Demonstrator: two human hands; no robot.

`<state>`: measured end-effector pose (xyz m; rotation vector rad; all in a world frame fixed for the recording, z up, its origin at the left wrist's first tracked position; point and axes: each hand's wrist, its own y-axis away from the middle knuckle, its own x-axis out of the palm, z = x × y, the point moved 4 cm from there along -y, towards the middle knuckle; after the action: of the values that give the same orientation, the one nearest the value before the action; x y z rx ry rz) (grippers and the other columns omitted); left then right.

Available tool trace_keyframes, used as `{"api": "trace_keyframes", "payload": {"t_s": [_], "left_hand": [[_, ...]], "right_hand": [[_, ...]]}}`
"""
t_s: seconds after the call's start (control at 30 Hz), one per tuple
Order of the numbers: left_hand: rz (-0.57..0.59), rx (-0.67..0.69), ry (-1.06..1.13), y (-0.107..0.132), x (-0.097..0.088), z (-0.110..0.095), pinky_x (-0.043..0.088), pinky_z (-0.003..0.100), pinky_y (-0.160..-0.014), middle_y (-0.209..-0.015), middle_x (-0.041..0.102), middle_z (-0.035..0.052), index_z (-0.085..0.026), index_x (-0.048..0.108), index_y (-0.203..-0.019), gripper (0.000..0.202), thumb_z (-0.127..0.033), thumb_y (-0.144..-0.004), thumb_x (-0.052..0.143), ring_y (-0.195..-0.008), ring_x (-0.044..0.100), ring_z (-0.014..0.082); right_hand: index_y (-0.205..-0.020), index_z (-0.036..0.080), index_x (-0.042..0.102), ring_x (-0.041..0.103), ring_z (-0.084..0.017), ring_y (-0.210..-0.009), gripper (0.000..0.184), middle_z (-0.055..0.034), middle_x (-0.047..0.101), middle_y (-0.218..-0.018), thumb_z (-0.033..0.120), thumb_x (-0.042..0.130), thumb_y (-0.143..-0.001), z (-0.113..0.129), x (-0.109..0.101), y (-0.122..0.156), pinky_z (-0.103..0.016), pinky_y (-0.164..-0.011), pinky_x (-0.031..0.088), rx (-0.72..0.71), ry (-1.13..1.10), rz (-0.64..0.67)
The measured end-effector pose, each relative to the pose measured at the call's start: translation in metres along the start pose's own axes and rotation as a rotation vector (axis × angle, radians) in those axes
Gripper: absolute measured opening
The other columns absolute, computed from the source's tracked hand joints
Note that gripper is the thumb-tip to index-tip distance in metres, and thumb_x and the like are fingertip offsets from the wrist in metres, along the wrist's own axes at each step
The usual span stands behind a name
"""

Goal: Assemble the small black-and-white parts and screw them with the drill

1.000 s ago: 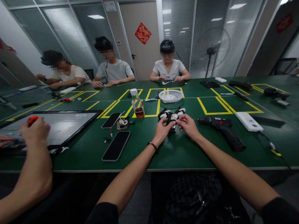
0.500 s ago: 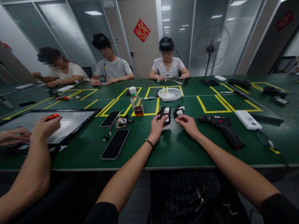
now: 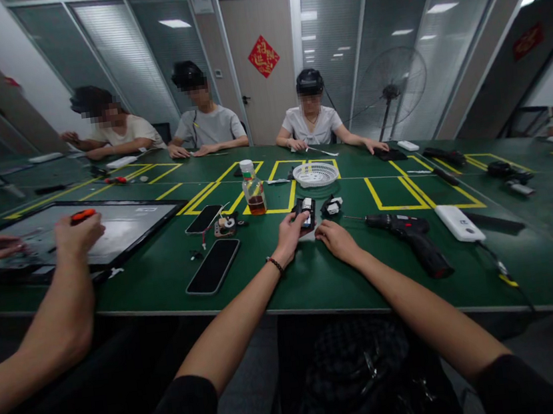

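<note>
Between left fingers [image 3: 299, 220], black device [image 3: 308, 204]

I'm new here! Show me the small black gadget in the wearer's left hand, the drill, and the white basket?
Small black gadget [image 3: 308, 204]: head view, on its pale upper part.
Drill [image 3: 422, 245]: head view, on the handle.
White basket [image 3: 317, 182]: head view, on its near wall.

Two black-and-white parts [image 3: 331, 206], two nearby phones [image 3: 213, 267], one bottle [image 3: 254, 193], one basket [image 3: 315, 174], one fan [image 3: 390, 91].
</note>
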<state>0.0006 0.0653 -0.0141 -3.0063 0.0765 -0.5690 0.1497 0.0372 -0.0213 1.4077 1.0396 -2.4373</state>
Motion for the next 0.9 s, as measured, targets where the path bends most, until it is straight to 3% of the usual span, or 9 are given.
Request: {"api": "trace_keyframes", "payload": {"t_s": [0.2, 0.4, 0.53, 0.67, 0.9], "left_hand": [[-0.002, 0.004, -0.029, -0.004, -0.004, 0.004, 0.058, 0.035, -0.075, -0.090, 0.070, 0.0093, -0.013, 0.063, -0.100, 0.042, -0.041, -0.073, 0.075, -0.076, 0.068, 0.0178], [0.007, 0.064, -0.180, 0.002, -0.001, 0.004, 0.057, 0.035, -0.075, -0.094, 0.072, 0.0107, -0.014, 0.058, -0.113, 0.055, -0.039, -0.068, 0.079, -0.079, 0.069, 0.0192], [0.043, 0.123, -0.272, 0.006, 0.002, 0.002, 0.055, 0.036, -0.081, -0.100, 0.072, 0.0124, -0.015, 0.058, -0.113, 0.057, -0.038, -0.066, 0.081, -0.087, 0.069, 0.0219], [0.030, 0.126, -0.288, 0.007, 0.001, 0.002, 0.054, 0.037, -0.082, -0.100, 0.072, 0.0128, -0.015, 0.058, -0.113, 0.058, -0.038, -0.065, 0.082, -0.088, 0.070, 0.0228], [0.051, 0.142, -0.383, 0.008, 0.002, 0.002, 0.053, 0.038, -0.085, -0.102, 0.071, 0.0136, -0.015, 0.060, -0.115, 0.061, -0.040, -0.064, 0.082, -0.093, 0.068, 0.0248]], "right_hand": [[-0.093, 0.019, 0.059, 0.054, -0.021, -0.093, 0.013, -0.0093, 0.060, -0.099, 0.021, 0.046, -0.095, 0.004, -0.002, 0.003, -0.031, -0.082, 0.043, 0.004, 0.052, 0.020], [-0.095, 0.018, 0.061, 0.058, -0.017, -0.071, 0.015, -0.0030, 0.063, -0.079, 0.029, 0.052, -0.091, -0.026, -0.023, 0.006, -0.029, -0.069, 0.047, 0.248, -0.435, -0.169], [-0.104, 0.018, 0.065, 0.061, -0.017, -0.074, 0.030, -0.0039, 0.067, -0.087, 0.038, 0.065, -0.082, -0.034, -0.038, 0.004, -0.029, -0.069, 0.051, 0.303, -0.774, -0.301], [-0.104, 0.019, 0.072, 0.064, -0.018, -0.078, 0.035, -0.0059, 0.071, -0.095, 0.044, 0.067, -0.080, -0.027, -0.045, 0.002, -0.033, -0.077, 0.053, 0.308, -0.845, -0.333], [-0.091, 0.017, 0.074, 0.066, -0.020, -0.072, 0.033, -0.0057, 0.072, -0.081, 0.046, 0.073, -0.074, -0.013, -0.048, 0.003, -0.033, -0.069, 0.055, 0.341, -0.907, -0.324]]}}
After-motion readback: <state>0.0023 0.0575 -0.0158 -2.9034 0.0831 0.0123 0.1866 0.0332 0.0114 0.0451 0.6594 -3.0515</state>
